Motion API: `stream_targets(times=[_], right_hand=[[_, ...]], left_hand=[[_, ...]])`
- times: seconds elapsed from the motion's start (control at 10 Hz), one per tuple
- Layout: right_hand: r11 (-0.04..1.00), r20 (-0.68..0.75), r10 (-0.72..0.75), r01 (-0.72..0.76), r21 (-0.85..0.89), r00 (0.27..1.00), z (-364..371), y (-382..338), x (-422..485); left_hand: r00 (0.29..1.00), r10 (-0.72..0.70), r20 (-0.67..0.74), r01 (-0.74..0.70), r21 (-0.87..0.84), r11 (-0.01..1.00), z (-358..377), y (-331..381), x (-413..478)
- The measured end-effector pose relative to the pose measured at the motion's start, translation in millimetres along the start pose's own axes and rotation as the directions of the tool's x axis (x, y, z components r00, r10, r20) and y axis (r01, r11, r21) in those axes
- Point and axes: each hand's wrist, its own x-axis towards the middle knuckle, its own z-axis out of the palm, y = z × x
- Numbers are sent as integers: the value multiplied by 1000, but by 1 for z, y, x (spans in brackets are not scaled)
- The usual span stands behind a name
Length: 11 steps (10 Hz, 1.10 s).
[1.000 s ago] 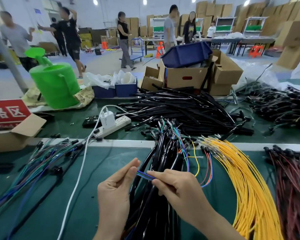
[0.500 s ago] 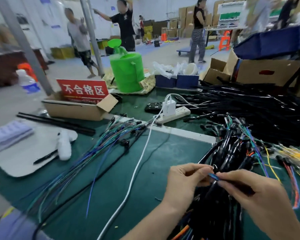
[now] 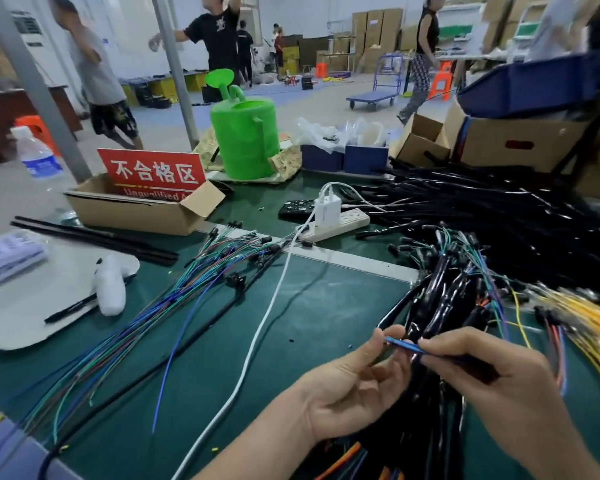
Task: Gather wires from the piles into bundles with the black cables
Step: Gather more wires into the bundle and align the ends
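"Blue wire [image 3: 404, 345]: where does it lie for the person?"

"Between the two hands, held just above the black cables [image 3: 440, 306]. The left hand [image 3: 354, 386], palm up, pinches its end between thumb and fingertip. The right hand [image 3: 492, 382] pinches it just beside that, fingers curled round the rest of its length."

"And its long axis?"

"Left to right, dipping a little toward the right hand. So it crosses the black cables, which run from the near edge away toward the far right. To join them it would likely have to be turned along that line."

"Where would the next wire come from?"

"The loose coloured wires [image 3: 187, 299] fan out on the left, well apart from both hands and nearer the left one. The yellow wires [image 3: 593, 327] lie near the right hand."

"Surface? Room?"

"A green worktop [image 3: 319, 306] crossed by a white cord [image 3: 267, 317]. Beyond it is a hall with stacked cardboard boxes [image 3: 371, 29] and people [image 3: 219, 39] about."
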Motion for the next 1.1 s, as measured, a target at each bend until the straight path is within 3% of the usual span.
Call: stream_targets(times=[0.2, 0.3, 0.4, 0.5, 0.6, 0.7, 0.8, 0.9, 1.0, 1.1], right_hand=[[988, 23, 93, -95, 120, 995, -2, -2, 0], [975, 23, 132, -134, 180, 991, -6, -3, 0], [971, 23, 163, -164, 175, 986, -9, 0, 1], [967, 22, 220, -221, 124, 975, -8, 12, -1], [951, 59, 294, -298, 79, 954, -4, 24, -4], [928, 134, 366, -372, 23, 921, 4, 33, -10], [894, 200, 430, -447, 43, 880, 10, 39, -12], [874, 221, 451, -478, 85, 864, 10, 43, -12], [876, 222, 454, -478, 69, 863, 10, 45, -13], [873, 231, 460, -484, 55, 857, 9, 45, -12]], left_hand=[[996, -74, 53, 79, -105, 991, 7, -1, 1], [997, -62, 41, 64, -50, 997, 6, 1, 6], [999, -44, 7, 42, 127, 991, -1, 7, 16], [1000, 29, 4, -24, 646, 763, -3, 38, 41], [943, 333, -23, -90, 943, 319, -2, 86, 101], [770, 632, 88, 94, 964, -249, 0, 130, 171], [760, 624, 183, 233, 819, -524, -3, 159, 223], [785, 590, 189, 324, 686, -651, -9, 169, 252], [780, 604, 166, 362, 669, -650, -16, 165, 265], [713, 654, 254, 318, 714, -623, -21, 162, 267]])
